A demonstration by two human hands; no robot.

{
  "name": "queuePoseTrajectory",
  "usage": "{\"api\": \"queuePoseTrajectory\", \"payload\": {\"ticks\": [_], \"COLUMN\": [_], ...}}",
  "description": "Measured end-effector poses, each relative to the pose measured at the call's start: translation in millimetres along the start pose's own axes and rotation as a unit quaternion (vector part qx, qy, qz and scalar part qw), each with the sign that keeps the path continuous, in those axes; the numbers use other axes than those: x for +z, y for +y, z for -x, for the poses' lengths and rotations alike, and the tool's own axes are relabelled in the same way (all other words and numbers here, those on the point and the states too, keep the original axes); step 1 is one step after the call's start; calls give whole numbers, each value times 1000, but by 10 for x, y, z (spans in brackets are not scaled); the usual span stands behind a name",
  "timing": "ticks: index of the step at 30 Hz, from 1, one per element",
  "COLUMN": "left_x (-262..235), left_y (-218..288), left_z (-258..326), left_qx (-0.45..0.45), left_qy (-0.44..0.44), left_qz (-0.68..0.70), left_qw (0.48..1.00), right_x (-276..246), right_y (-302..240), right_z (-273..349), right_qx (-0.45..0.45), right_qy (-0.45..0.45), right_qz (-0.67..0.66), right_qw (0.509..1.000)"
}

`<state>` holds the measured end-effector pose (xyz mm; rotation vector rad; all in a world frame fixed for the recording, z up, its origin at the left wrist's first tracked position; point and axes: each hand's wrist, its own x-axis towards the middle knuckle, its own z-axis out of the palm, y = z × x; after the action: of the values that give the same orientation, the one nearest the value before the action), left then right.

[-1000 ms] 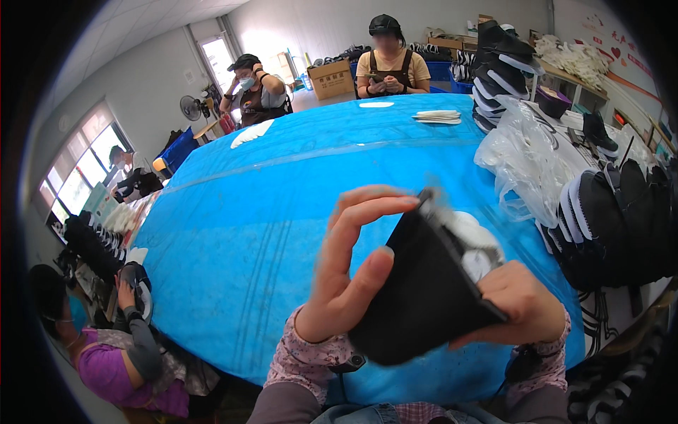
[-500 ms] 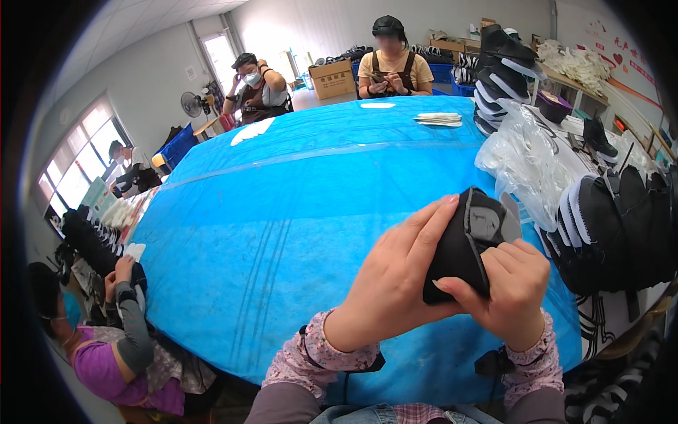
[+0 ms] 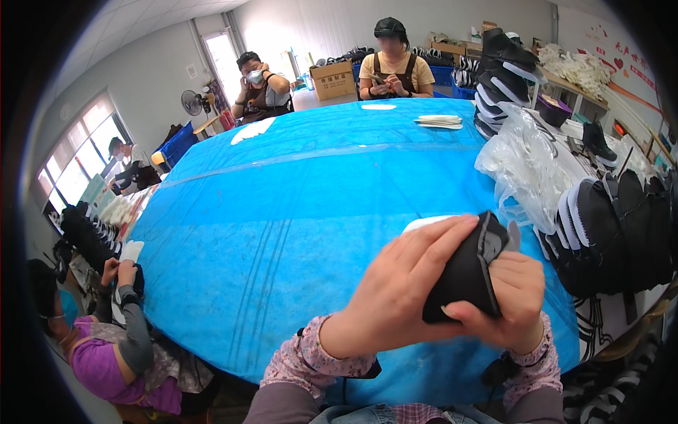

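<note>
Black fabric piece point(image 3: 459, 286) sits between your two hands, held up over the near right part of the surface point(image 3: 212, 247). The fingers of your left hand point(image 3: 399, 283) lie extended along its left side, tips at its far edge; the left thumb is hidden. Your right hand point(image 3: 512, 297) is closed on its right side, thumb on the near part and the other fingers curled at the opening; how deep they reach inside, you cannot tell. Grey lining point(image 3: 492, 244) shows at the opening.

Expect it to handle as light and soft, bending readily, with the rim probably a little stiffer than the wall. The cloth looks matt, so it is unlikely to slip or break. The rim and the broad left wall look like the best places for you to take hold.

Just beyond your left fingers, a white piece point(image 3: 422, 222) shows partly. Farther right is a crumpled clear plastic bag point(image 3: 519, 166), with black shoe uppers point(image 3: 614, 233) nearer you. A white stack point(image 3: 439, 121) lies on the far side, and a co-worker in purple point(image 3: 106, 367) sits at near left.
</note>
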<state>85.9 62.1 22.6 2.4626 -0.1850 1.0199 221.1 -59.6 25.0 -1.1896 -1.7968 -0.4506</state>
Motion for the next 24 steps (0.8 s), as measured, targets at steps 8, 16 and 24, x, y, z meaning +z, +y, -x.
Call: {"api": "queuePoseTrajectory", "payload": {"ticks": [8, 16, 24], "left_x": [-265, -135, 101], "left_y": [-200, -168, 54], "left_z": [-7, 84, 173], "left_qx": [29, 49, 65], "left_qy": [-68, 83, 21], "left_qz": [109, 26, 268], "left_qw": [991, 995, 961], "right_x": [-105, 51, 214], "right_y": [0, 108, 26], "right_z": [-51, 0, 141], "right_qx": [-78, 10, 3], "right_qy": [-64, -3, -36], "right_qz": [119, 59, -318], "right_qw": [988, 998, 948]}}
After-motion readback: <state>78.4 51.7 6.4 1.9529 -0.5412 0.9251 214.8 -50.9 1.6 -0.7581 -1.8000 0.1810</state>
